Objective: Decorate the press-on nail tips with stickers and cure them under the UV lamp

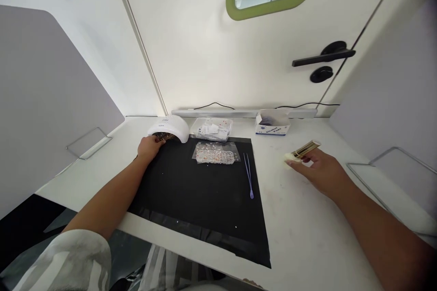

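My left hand [149,148] is at the mouth of a white, domed plastic lamp [170,125]; its rim conceals the fingertips, so I cannot tell whether they grip anything. My right hand [317,168] is closed on a shiny gold cylinder [306,149], held above the white tabletop [300,222] right of the mat, with a pale cream piece [292,158] at the thumb. Between my hands lies a black, flat rectangular mat [191,200], bearing a clear plastic packet of small glittering stones [215,153] and, near its right edge, slim purple tweezers [249,177]. Behind the packet stands a translucent, shallow plastic tub [194,128] holding papers; further right, a white-and-blue open cardboard box [273,130] marked for alcohol pads stands between the tub and my right hand. Count: one lamp, one cylinder, one mat, one tub, one box, one pair of tweezers; at least two white specks on the mat's near part.
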Tool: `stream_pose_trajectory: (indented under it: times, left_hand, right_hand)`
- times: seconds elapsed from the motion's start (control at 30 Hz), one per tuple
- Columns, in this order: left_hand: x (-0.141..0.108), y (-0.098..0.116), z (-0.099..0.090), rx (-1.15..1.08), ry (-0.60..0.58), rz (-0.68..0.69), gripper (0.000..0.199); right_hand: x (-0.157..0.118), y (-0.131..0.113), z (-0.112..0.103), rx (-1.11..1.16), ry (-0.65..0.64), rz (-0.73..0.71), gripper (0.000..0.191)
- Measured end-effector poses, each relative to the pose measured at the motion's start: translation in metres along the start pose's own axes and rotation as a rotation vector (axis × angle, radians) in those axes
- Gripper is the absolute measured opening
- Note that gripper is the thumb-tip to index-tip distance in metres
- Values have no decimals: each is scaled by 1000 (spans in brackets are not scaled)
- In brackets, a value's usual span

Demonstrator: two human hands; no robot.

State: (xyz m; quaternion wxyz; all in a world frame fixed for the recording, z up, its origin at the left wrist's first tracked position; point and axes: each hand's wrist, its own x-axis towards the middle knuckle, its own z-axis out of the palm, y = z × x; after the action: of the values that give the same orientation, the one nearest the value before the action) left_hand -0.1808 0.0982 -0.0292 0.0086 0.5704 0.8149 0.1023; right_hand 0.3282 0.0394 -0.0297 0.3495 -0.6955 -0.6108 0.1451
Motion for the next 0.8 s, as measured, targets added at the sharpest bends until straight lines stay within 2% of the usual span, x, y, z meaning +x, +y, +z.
stream_pose_trajectory:
  times: [0.1,0.3,0.43,0.53,0.7,0.8]
  left_hand:
    - [2,1,3,6,12,32,33]
    - [4,-2,7,-31,50,107,27]
    - [3,-4,11,-60,99,139,25]
    - [1,-7,10,-83,192,145,24]
    - [-1,-12,-9,-122,434,149,16]
    - [3,-10,-27,-131,504,212,26]
  right_hand:
    - [-1,-3,1,55,-107,55,53]
    - [0,-3,-1,21,-151,145,58]
    - [1,-2,-2,6,-181,122,59]
    - [1,-2,-1,-4,-200,72,57]
    - [1,-2,0,-6,-246,11,52]
    - [2,0,2,-13,-270,-26,47]
